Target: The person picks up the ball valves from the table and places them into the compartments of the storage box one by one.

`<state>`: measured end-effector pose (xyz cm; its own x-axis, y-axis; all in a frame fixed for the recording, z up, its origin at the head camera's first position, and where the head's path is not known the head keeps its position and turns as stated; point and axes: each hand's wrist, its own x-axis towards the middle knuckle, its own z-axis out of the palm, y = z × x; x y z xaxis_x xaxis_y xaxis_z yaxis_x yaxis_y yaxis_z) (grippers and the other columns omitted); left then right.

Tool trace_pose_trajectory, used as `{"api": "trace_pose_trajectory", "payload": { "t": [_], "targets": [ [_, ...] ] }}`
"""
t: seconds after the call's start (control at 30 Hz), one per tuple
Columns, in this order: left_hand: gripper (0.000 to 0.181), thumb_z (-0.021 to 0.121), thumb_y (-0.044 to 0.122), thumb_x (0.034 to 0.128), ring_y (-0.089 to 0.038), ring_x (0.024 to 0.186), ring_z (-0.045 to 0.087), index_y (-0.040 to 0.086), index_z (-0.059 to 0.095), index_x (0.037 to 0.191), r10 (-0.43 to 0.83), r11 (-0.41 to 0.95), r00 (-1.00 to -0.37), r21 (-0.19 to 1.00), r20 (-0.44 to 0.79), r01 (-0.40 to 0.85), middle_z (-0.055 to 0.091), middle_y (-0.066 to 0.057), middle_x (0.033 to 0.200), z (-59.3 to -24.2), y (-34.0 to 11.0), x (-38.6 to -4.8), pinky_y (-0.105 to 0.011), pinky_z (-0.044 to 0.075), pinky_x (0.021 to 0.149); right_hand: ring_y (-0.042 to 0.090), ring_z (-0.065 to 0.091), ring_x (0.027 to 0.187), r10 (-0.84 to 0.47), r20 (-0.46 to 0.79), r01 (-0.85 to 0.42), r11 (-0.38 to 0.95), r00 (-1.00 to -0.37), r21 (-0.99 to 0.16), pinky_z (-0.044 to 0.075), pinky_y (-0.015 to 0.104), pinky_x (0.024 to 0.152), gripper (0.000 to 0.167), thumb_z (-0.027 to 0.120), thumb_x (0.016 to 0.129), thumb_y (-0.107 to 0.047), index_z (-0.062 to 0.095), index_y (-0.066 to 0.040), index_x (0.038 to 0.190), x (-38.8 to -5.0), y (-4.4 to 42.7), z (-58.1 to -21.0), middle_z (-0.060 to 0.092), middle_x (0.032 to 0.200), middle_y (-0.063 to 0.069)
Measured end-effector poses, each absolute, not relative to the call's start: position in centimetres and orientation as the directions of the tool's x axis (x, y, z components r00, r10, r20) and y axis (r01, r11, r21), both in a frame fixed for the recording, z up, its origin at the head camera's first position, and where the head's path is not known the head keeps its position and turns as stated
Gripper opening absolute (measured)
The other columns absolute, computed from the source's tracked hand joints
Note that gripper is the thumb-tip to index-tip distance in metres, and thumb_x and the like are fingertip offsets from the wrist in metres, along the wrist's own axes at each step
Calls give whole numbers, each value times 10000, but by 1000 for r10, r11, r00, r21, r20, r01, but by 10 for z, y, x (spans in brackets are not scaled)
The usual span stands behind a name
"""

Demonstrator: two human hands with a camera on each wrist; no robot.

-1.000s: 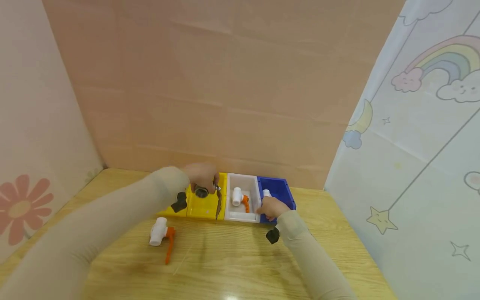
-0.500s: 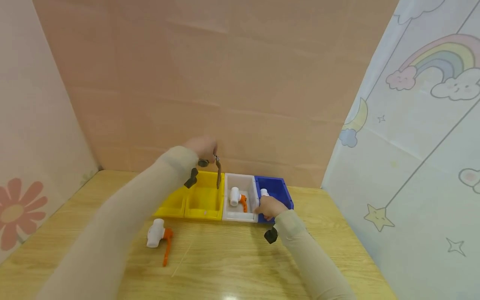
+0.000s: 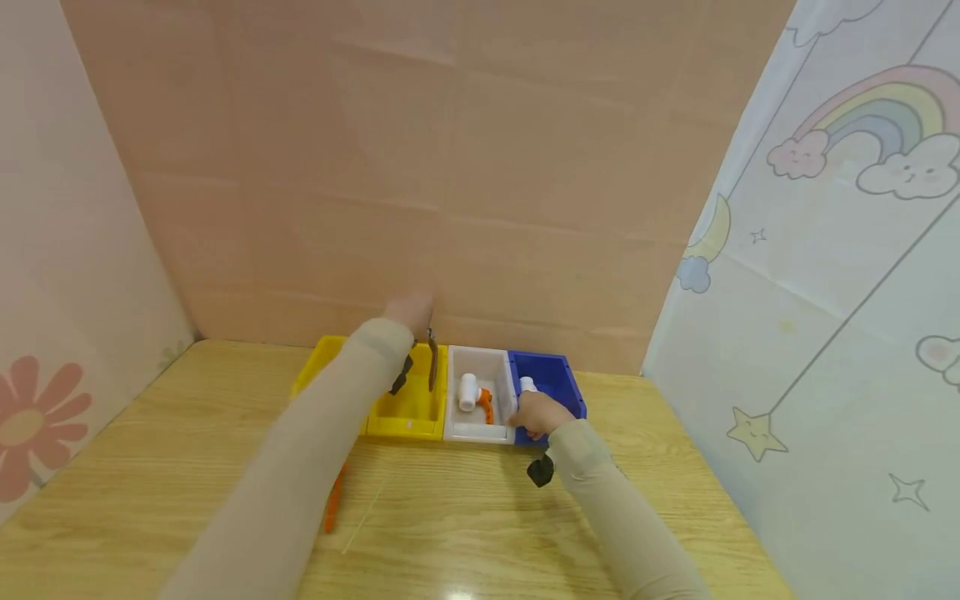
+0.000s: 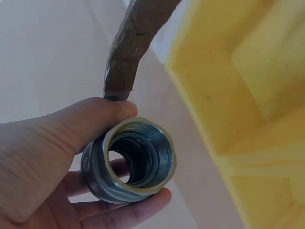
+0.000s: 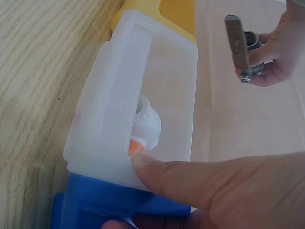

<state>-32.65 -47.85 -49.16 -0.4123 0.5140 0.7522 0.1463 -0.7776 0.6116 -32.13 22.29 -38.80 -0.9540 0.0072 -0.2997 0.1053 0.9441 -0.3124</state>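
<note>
One left hand (image 3: 411,312) is gripping a tubular dark-metal valve (image 4: 147,152), seemingly for placing, likely needing lowering beneath the grip.

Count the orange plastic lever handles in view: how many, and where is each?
2: one orange lever in the white plastic bin, another lever on the wooden table, partly hidden by the beige left sleeve. The right hand may hide more in the blue plastic bin.

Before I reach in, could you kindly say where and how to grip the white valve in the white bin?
I'd probably pinch the white valve by its body's far end, coming from above: the walls of the white bin rise around it, and its orange handle sticks out on the right, away from that end.
</note>
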Motion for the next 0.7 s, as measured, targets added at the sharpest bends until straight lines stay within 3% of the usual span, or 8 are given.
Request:
{"api": "trace_pose_trajectory", "payload": {
  "t": [0.03, 0.13, 0.27, 0.53, 0.7],
  "targets": [
    [866, 294, -270, 859, -229, 1434, 309, 152, -46, 1535, 506, -752, -435, 628, 745, 201, 128, -60, 1616, -499, -487, -330, -385, 408, 1083, 168, 542, 613, 10, -301, 108, 944, -954, -311, 564, 317, 645, 216, 673, 907, -227, 572, -37, 891, -321, 223, -388, 551, 719, 66],
    [776, 172, -202, 921, -245, 1415, 343, 217, -25, 1544, 489, -771, -532, 628, 692, 108, 160, -44, 1607, -508, -497, -329, -433, 435, 1056, 167, 537, 610, 18, -303, 113, 947, -953, -299, 543, 289, 609, 226, 672, 907, -238, 569, -37, 897, -320, 223, -389, 544, 711, 63],
    [745, 34, -156, 926, -280, 1413, 336, 258, -1, 1544, 467, -813, -571, 582, 675, 24, 165, -61, 1598, -503, -489, -320, -476, 420, 1060, 168, 541, 608, 27, -309, 119, 952, -951, -283, 518, 274, 589, 238, 667, 910, -253, 565, -37, 901, -320, 223, -391, 538, 698, 59],
    [728, -30, -131, 925, -320, 1435, 262, 270, -68, 1532, 471, -833, -524, 553, 709, 0, 72, -70, 1605, -505, -480, -311, -500, 363, 1097, 178, 562, 624, 36, -305, 122, 956, -952, -265, 487, 269, 574, 244, 670, 910, -264, 576, -40, 902, -320, 225, -394, 566, 715, 68],
    [741, -33, -125, 931, -324, 1424, 289, 318, -97, 1521, 478, -839, -549, 541, 686, -55, 95, -53, 1604, -511, -482, -307, -528, 372, 1076, 174, 554, 618, 33, -298, 117, 956, -954, -269, 548, 312, 631, 243, 672, 908, -260, 573, -39, 895, -319, 226, -396, 563, 720, 70]
  ]
}}
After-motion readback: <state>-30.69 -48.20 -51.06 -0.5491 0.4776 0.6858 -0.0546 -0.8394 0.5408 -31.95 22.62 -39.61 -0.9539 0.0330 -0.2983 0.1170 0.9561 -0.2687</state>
